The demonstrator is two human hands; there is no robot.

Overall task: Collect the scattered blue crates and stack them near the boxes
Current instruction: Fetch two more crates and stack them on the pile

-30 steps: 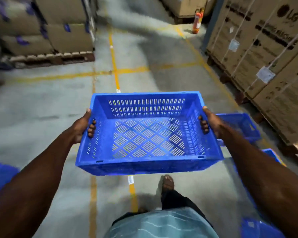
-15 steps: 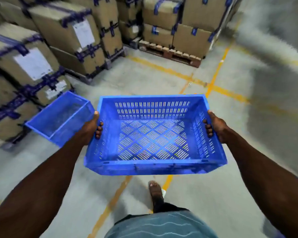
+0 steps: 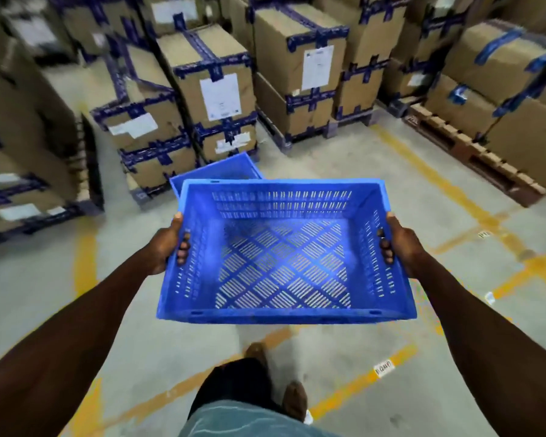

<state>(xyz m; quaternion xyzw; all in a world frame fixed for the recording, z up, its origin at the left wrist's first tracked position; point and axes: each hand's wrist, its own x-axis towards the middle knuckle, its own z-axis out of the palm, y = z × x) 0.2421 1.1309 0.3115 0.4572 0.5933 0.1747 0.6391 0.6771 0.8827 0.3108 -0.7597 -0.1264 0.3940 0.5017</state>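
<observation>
Taped boxes [image 3: 221,89] stacked ahead. Crate [image 3: 284,257] carried level over the floor, far edge hiding a second crate [image 3: 221,168]. Left hand [image 3: 167,244], right hand [image 3: 401,244] clamped through side handles. Risk: blind lowering, rims misaligned, stack tipping.

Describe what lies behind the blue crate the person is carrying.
Behind the carried crate, a second blue crate shows only its far corner, beside taped cardboard boxes. The carried crate hides the rest.

Blue crate [image 3: 284,257]: held level between both hands.
Left hand [image 3: 167,244]: grips its left wall.
Right hand [image 3: 399,242]: grips its right wall.
Second crate [image 3: 221,168]: beyond the hands, beside stacked boxes [image 3: 215,86].
</observation>
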